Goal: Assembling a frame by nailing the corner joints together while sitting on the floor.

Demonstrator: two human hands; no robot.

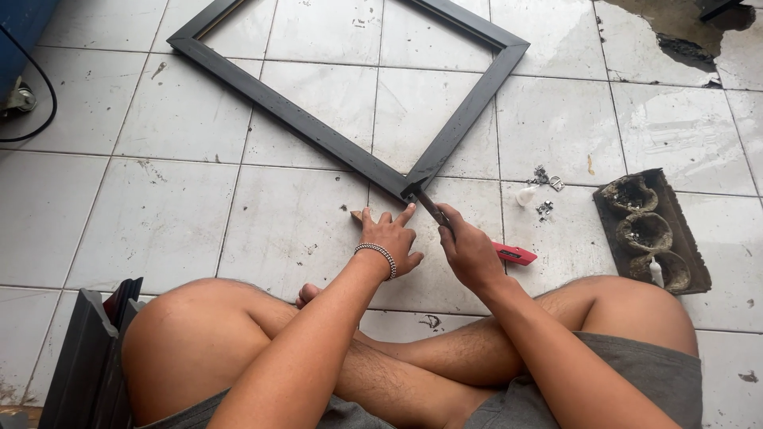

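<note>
Our right hand (469,253) grips a knife (477,238) against the frame (334,143) corner, our left hand (391,238) spread flat just beside it.

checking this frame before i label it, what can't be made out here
Head view only:
- Tool tip: the right hand holds a thin tool at the black frame corner; whether it touches is unclear.
- Frame's far side: cut off by the top edge.
- Small metal bits: too small to tell their kind.
- Red cutter: partly behind the right hand.
- Left hand: its palm side is hidden.
</note>
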